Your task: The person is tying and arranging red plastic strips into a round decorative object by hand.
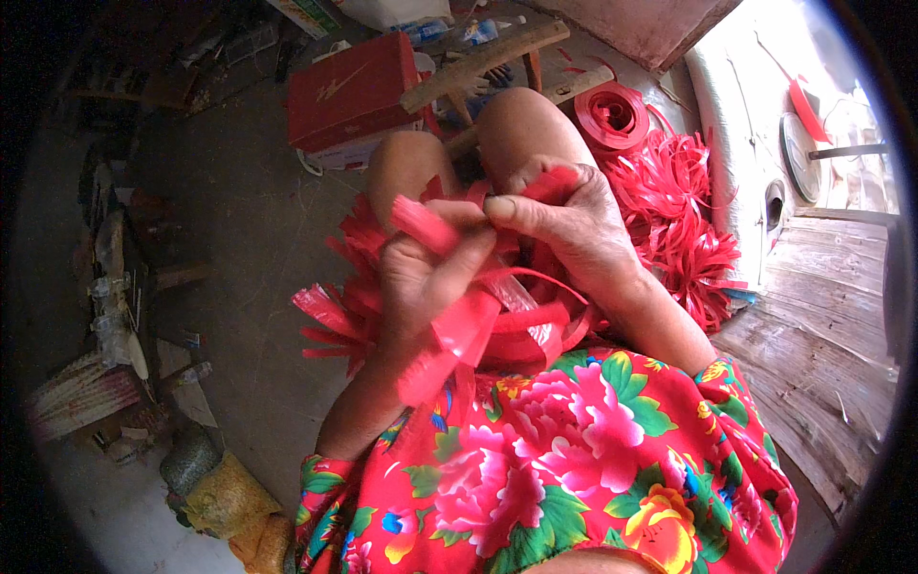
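Note:
Over my lap, both hands are closed with the fingertips meeting. My left hand (416, 273) grips a folded red plastic strip (423, 224), its flat end standing out above the fingers. My right hand (591, 234) pinches close beside it, thumb toward the left fingertips; a red strip end (555, 185) shows between its fingers. What lies right between the fingertips is too small to make out. Beneath the hands, a loose bunch of red plastic strips (526, 330) spreads across my lap, partly hidden by my left forearm.
A roll of red plastic strip (612, 115) lies beyond my right knee, near heaped red strip tassels (674, 187). Ahead are a red box (354, 91) and a wooden stool (488, 65). Wooden boards (822, 287) lie at right, a yellowish sack (229, 502) at lower left.

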